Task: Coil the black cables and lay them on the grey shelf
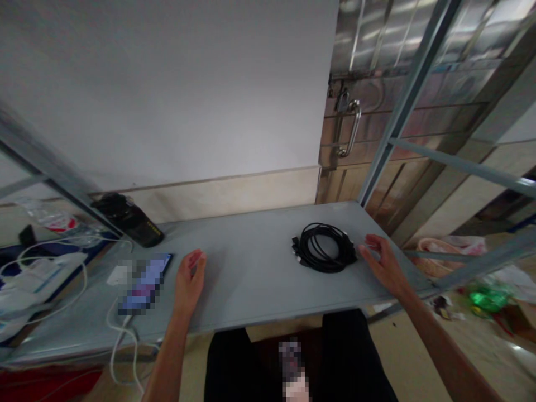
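Observation:
A coil of black cable (pixel 307 262) with several plug ends lies on the right half of the grey shelf table (pixel 247 268). Just to the right of the coil is my right hand (pixel 383 265), its thumb and fingers apart and holding nothing; whether a fingertip touches the cable I cannot tell. My left hand (pixel 190 279) rests over the left part of the table with thumb and fingers parted, nothing in it. Beside that hand, on its left, lies a phone (pixel 146 285), blurred by pixelation, with a white cable (pixel 134 335) at its lower end.
A black bottle (pixel 136 223) leans or stands at the back left. Further left are a clear plastic bottle (pixel 58 220) and white cords. Metal frame posts (pixel 402 111) rise at both sides. A wall stands behind, with a metal door handle (pixel 354 128) at right.

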`<state>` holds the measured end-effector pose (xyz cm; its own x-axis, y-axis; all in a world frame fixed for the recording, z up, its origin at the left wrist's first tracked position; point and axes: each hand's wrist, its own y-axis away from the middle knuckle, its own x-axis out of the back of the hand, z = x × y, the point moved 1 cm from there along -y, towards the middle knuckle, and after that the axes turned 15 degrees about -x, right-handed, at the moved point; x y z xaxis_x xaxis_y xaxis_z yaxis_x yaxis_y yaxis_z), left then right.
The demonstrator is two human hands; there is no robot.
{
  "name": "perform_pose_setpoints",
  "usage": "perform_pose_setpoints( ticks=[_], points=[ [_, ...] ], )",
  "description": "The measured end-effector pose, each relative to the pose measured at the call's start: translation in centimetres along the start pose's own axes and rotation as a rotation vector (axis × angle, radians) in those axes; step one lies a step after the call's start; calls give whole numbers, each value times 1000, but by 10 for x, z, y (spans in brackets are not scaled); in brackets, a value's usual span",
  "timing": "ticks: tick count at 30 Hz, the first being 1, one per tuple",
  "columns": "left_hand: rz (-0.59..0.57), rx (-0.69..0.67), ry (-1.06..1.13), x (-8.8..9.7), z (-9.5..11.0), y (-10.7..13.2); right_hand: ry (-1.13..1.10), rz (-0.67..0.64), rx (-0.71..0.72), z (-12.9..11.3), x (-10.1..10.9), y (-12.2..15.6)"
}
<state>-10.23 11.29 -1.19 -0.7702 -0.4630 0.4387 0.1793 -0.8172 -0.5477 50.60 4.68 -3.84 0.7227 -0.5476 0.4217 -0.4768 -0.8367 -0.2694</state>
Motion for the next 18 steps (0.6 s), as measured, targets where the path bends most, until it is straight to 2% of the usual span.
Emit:
perform_pose_setpoints(
  ticks=[9, 18],
  points=[
    [10, 15, -9, 2, 1, 0, -167, -5, -131, -6, 6, 0],
    [11, 13, -5, 3, 1, 1, -138, 6, -137, -14, 9, 1]
  ],
)
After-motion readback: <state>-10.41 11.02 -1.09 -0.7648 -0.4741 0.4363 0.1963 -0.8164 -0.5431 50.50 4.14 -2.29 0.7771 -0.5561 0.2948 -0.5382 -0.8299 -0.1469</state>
